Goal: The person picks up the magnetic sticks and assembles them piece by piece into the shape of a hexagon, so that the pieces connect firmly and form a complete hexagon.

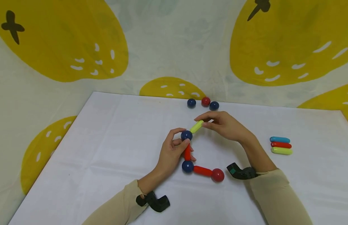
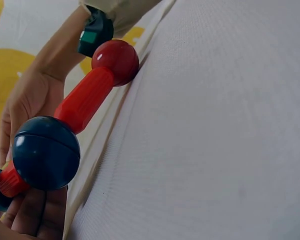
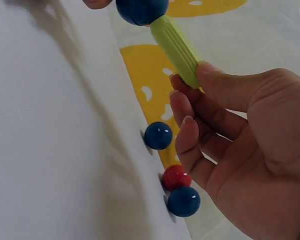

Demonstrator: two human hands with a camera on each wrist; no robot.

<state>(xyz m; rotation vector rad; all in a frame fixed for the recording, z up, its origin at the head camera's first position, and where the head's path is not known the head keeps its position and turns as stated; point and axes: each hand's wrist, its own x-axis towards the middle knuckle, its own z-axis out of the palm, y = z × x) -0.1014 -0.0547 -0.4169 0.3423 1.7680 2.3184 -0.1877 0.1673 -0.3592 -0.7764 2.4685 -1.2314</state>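
My left hand grips a blue ball between fingers and thumb, at the top of a chain. Below that ball a red rod runs down to a second blue ball. From there another red rod leads to a red ball. My right hand pinches the far end of a yellow-green rod between thumb and fingers. The rod's other end touches the held blue ball, angled up and right; how firmly they are joined cannot be told.
Two loose blue balls and a loose red ball lie near the back edge of the white table. At the right, a blue rod, a red rod and a yellow-green rod lie side by side. A patterned cloth hangs behind.
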